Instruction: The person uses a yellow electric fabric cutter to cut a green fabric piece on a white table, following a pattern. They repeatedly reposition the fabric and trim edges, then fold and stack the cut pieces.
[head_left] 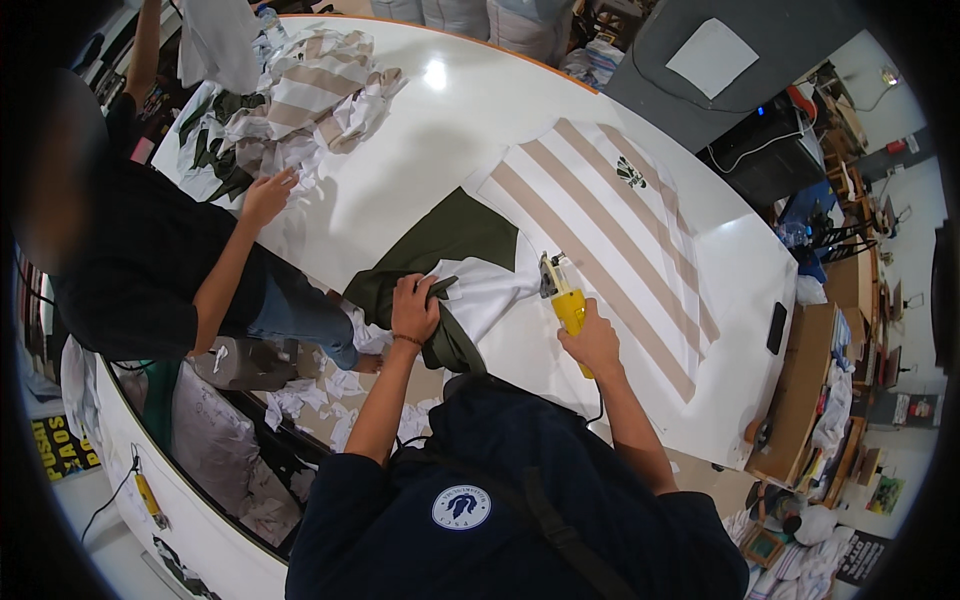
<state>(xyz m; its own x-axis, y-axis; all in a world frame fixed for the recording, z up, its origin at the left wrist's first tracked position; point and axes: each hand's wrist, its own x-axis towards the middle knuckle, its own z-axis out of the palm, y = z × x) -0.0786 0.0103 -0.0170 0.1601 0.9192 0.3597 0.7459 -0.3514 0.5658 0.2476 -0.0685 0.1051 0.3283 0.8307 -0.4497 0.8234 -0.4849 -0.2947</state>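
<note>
With my right hand (pixel 592 345) I grip the yellow body of a small corded electric fabric cutter (pixel 568 305). Its metal head rests at the edge between the white cloth and the striped piece. My left hand (pixel 414 310) is closed on bunched dark green cloth (pixel 440 232), which joins a white part (pixel 490 295) near the table's front edge. To the right lies a flat beige-and-white striped garment piece (pixel 600 230) with a dark printed emblem on it. All this rests on a glossy white table (pixel 420 120).
A co-worker (pixel 130 230) stands at the left, a hand near a heap of striped, white and green garments (pixel 300 100). A black phone (pixel 776 328) lies at the table's right end. Fabric scraps (pixel 300 395) litter the floor. Another yellow cutter (pixel 150 500) rests on the surface at lower left.
</note>
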